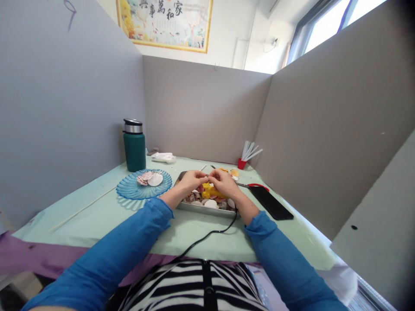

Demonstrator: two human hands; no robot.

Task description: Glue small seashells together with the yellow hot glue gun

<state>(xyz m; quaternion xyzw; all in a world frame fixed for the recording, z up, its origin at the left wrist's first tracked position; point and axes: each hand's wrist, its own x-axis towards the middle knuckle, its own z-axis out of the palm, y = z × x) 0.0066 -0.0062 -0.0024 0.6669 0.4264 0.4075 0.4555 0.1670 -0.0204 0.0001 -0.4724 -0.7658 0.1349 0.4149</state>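
My left hand [191, 179] and my right hand [222, 180] meet at the fingertips above a metal tray [207, 210]. Both are closed in a pinch around something small, too hidden by the fingers to name. Below them, shells and stones fill the tray, among them a white shell [211, 204] near the front. A yellow object [210, 191] lies on top of these, partly covered by my hands; its kind is unclear. From the tray's right side a black cord [210, 233] runs over the table toward my body.
Left of the tray is a blue scalloped plate [123, 190] bearing several shells, with a green bottle [135, 151] behind it. Red-handled scissors [259, 186] and a black phone-like slab [272, 203] lie right. White sticks stand in a red cup [241, 163]. Grey partitions [207, 108] enclose the table.
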